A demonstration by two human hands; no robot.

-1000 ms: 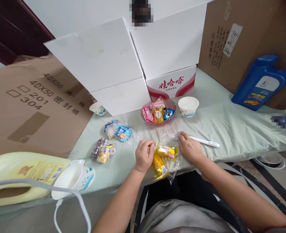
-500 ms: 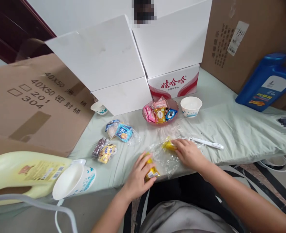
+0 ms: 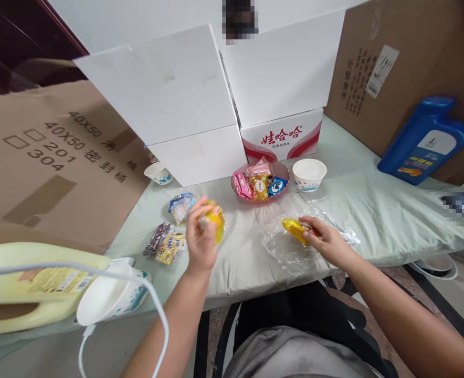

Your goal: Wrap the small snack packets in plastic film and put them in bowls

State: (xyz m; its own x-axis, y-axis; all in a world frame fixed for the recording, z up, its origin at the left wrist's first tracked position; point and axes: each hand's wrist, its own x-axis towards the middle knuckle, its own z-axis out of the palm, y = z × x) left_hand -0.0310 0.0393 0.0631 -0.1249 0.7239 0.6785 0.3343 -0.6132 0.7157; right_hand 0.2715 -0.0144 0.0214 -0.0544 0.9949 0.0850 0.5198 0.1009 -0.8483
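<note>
Raised over the table, my left hand [image 3: 201, 239] is closed on a yellow snack packet [image 3: 216, 216], blurred by motion. My right hand [image 3: 324, 241] pinches the end of another yellow wrapped snack [image 3: 293, 230] above a crumpled clear plastic bag [image 3: 281, 252]. Behind and beside my left hand lie blue-wrapped snacks [image 3: 180, 206], partly covered by it. A dark purple packet [image 3: 160, 236] and a pale yellow packet [image 3: 171, 248] lie to its left. A pink glass bowl [image 3: 281, 170] with several wrapped snacks stands further back.
Paper bowls stand beside the pink bowl [image 3: 309, 176], at the left near edge [image 3: 109, 294] and by the white boxes [image 3: 159, 173]. A blue bottle [image 3: 424, 142] is at right, a pale yellow jug [image 3: 39, 283] at left. A white cable [image 3: 163, 320] crosses the left foreground.
My left hand has lifted its yellow packet up and leftward toward the other snacks. My right hand has moved right with its yellow snack, and the clear bag has shifted right, over the white tool.
</note>
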